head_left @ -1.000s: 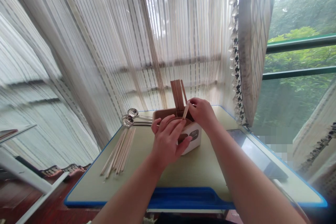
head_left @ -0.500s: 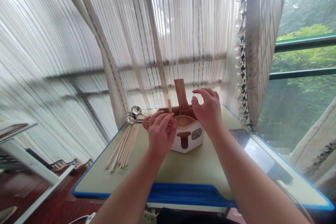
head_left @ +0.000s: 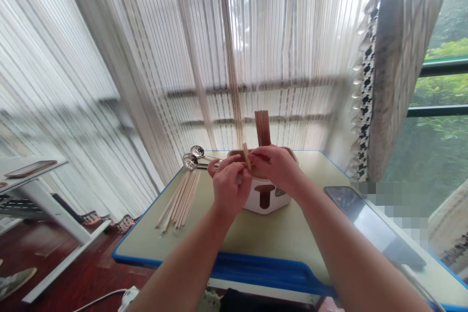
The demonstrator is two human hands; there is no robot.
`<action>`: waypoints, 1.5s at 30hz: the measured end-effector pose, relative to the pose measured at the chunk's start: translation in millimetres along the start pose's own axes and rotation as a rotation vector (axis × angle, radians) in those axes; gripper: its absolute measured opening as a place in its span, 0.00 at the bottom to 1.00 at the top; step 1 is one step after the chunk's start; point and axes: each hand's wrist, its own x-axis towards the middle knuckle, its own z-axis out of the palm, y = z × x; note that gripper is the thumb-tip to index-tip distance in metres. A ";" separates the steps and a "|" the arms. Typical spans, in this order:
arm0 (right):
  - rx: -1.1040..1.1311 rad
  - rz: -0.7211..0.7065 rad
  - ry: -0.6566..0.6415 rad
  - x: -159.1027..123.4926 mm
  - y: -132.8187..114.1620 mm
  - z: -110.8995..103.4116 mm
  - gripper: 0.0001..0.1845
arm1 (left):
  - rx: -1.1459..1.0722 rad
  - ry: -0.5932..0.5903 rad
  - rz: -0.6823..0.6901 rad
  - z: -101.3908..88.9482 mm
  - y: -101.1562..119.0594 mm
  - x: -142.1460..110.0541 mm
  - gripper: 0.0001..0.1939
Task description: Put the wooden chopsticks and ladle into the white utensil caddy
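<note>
A white holder box (head_left: pixel 252 203) with a brown inside and a T-shaped cutout stands mid-table. My left hand (head_left: pixel 232 183) is closed around light wooden chopsticks (head_left: pixel 246 150), held upright at the box's left rim; how many is unclear. From the right, my right hand (head_left: pixel 278 165) reaches over the box, its fingertips pinched against the same chopsticks. Behind it, a row of dark brown chopsticks (head_left: pixel 262 127) rises from the box. Several light chopsticks (head_left: pixel 181 200) lie loose to the left. Two metal ladles, one slotted (head_left: pixel 197 151) and another (head_left: pixel 190 162), rest beyond them.
The table (head_left: pixel 278 239) has a blue edge and a blue front tray (head_left: pixel 263 269). A dark glossy tablet (head_left: pixel 365 219) lies at the right. Striped curtains (head_left: pixel 164 58) hang behind. A white-legged stand (head_left: pixel 54 209) is at the left, with a shoe (head_left: pixel 16 282) on the floor.
My right hand, open and apart above the box before, has moved left and down onto the chopsticks in my left hand. The view has turned slightly left.
</note>
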 end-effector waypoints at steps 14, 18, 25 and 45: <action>-0.059 -0.068 -0.069 -0.3 5.5 8.2 0.08 | -0.238 0.002 -0.291 0.3 -11.5 12.2 0.09; -0.075 -0.064 -0.130 0.0 4.7 4.9 0.07 | -0.230 -0.025 -0.281 1.6 -12.1 10.9 0.08; -0.068 -0.023 -0.107 -3.1 3.0 2.0 0.09 | -0.173 -0.011 -0.295 2.4 -12.2 11.1 0.07; 0.153 0.084 -0.107 -5.5 -5.9 -9.1 0.14 | -1.111 0.704 -0.848 -27.4 -46.2 44.2 0.06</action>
